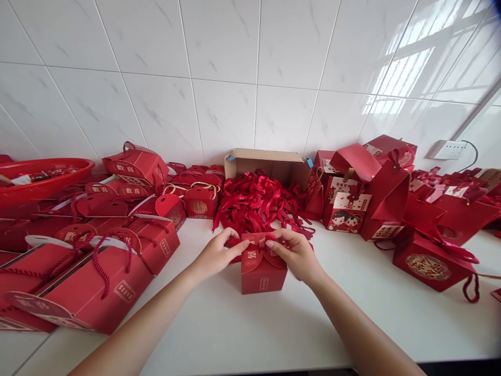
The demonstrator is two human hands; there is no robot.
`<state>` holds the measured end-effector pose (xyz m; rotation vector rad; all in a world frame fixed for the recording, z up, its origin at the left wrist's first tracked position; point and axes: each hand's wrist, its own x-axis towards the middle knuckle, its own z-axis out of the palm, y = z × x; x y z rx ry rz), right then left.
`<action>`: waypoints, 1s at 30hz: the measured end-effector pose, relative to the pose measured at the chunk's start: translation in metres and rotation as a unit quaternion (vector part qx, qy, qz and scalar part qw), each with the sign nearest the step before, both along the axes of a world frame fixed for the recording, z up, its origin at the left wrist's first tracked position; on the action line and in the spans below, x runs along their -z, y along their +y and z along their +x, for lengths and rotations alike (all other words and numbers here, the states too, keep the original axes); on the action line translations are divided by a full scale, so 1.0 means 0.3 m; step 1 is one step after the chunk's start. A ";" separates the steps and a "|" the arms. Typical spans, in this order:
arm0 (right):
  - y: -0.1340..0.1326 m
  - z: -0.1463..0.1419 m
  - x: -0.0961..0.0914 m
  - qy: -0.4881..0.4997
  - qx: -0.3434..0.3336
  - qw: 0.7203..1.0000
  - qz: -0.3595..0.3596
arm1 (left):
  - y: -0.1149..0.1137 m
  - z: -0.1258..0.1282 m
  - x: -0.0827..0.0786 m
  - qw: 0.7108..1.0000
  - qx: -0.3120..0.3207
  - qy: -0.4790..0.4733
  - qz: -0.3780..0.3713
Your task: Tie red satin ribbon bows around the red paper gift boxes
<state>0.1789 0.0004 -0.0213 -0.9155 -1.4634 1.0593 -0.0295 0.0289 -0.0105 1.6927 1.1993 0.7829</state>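
A small red gift box with gold characters stands upright on the white table in front of me. Across its top runs a red ribbon. My left hand is at the box's upper left, thumb and fingers pinched on one side of the ribbon. On the upper right, my right hand pinches the ribbon's other side, its thumb resting over the top flap. The fingers partly hide the ribbon ends. Right behind the box lies a heap of loose red ribbons, spilling from a cardboard carton.
Rows of red boxes with rope handles fill the left side, with a red plastic basin behind them. More gift boxes crowd the right, one with a ribbon bow. A tiled wall closes the back.
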 end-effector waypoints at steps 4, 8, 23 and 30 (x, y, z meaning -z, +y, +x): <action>-0.020 -0.009 -0.026 -0.011 -0.019 1.000 -0.007 | 0.002 -0.012 -0.021 0.997 0.053 0.006 -0.054; -0.037 -0.029 -0.051 -0.070 0.042 0.997 -0.012 | -0.016 -0.024 -0.085 0.991 0.026 0.061 0.119; -0.034 -0.035 -0.064 -0.178 0.019 0.982 0.060 | 0.087 0.113 -0.309 0.825 0.205 0.295 0.435; -0.028 -0.043 -0.044 -0.126 0.038 0.990 0.050 | 0.066 0.095 -0.185 0.919 0.020 0.160 0.361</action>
